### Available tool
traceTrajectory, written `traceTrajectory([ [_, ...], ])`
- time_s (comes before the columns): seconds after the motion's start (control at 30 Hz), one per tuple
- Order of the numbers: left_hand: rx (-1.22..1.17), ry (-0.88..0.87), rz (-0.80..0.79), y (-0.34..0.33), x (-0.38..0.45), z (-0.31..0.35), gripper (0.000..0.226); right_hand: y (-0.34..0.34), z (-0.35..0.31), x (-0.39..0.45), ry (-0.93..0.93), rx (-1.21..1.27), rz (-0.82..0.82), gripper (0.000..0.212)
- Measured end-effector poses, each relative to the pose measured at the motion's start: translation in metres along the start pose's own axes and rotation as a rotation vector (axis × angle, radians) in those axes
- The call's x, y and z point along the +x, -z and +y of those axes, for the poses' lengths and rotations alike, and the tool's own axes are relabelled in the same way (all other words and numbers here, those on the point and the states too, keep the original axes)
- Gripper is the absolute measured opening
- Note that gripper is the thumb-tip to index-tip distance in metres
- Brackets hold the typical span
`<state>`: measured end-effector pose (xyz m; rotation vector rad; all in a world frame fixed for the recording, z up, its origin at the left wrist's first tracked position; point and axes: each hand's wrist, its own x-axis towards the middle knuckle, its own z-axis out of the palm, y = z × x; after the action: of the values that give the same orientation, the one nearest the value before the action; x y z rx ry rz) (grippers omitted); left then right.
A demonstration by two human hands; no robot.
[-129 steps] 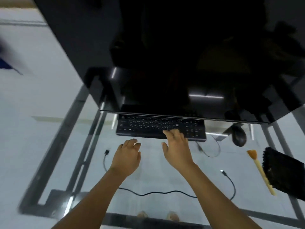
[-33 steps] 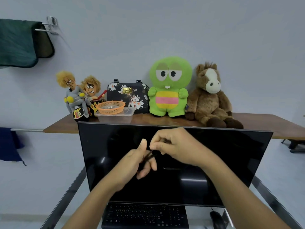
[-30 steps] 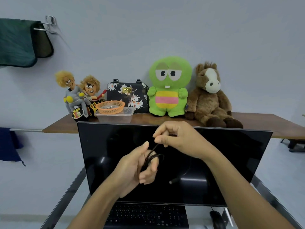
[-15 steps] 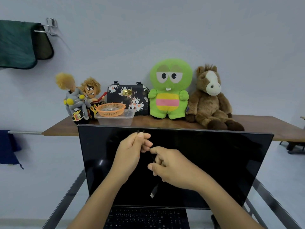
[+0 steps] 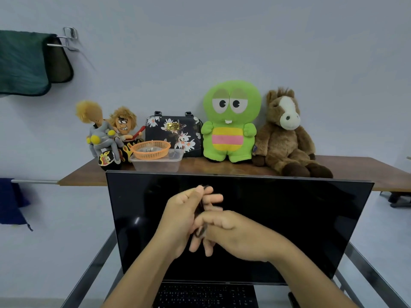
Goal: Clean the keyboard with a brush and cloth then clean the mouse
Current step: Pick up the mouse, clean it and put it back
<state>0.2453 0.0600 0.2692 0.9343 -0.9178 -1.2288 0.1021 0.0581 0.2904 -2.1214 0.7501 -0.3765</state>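
- The keyboard [image 5: 205,295] lay at the near edge of my view, a flat black slab with rows of small pale-lettered keys, too small to read, tucked under the lower edge of the monitor [image 5: 289,218]; I saw only a dark sliver of what may have been the mouse [image 5: 293,299] just right of it.
- Half a second before, my hands were apart, the left raised near the monitor's top edge; now they had come together in front of the dark screen.
- My left hand [image 5: 178,218] pinched a bundle of thin black cable [image 5: 198,211] between thumb and fingers, a loop poking out above the thumb.
- My right hand [image 5: 235,234] was curled against the lower end of that bundle, blurred, so I could not tell exactly how the fingers lay.
- The plug that hung loose below my hands earlier no longer showed.
- The monitor was glossy black and thin-bezelled, standing on a metal-framed table [image 5: 93,272].
- Beyond it, a brown wooden shelf [image 5: 367,172] held, from left to right, two shaggy-haired dolls [image 5: 106,134], an orange mesh basket [image 5: 151,149] on a clear plastic tub [image 5: 156,163], a dark floral handbag [image 5: 173,132] with a gold plate I could not read, a fuzzy green plush [image 5: 230,121] and a brown plush horse [image 5: 287,134].
- A green towel [image 5: 22,63] hung on a chrome wall rack at far left.
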Motion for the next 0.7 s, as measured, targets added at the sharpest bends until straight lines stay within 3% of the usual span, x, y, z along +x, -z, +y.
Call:
traceTrajectory([
  [0.13,0.132,-0.007,-0.094,0.007,-0.003,-0.007,0.041,0.01,0.0,-0.004,0.045,0.048,-0.036,0.016],
  [0.3,0.417,-0.007,-0.289,0.014,-0.011,-0.015,0.081,0.02,-0.009,0.001,0.142,0.108,0.345,0.011],
  [0.37,0.404,-0.012,-0.374,0.014,-0.014,-0.016,0.091,0.029,-0.008,0.007,0.119,0.08,0.462,0.009],
  [0.53,0.223,-0.067,-0.394,0.008,-0.017,-0.009,0.065,0.032,0.01,0.021,0.043,0.329,0.547,0.015],
  [0.7,-0.061,-0.043,-0.233,0.002,-0.012,-0.007,0.041,0.016,0.027,0.022,-0.005,0.365,0.504,0.016],
])
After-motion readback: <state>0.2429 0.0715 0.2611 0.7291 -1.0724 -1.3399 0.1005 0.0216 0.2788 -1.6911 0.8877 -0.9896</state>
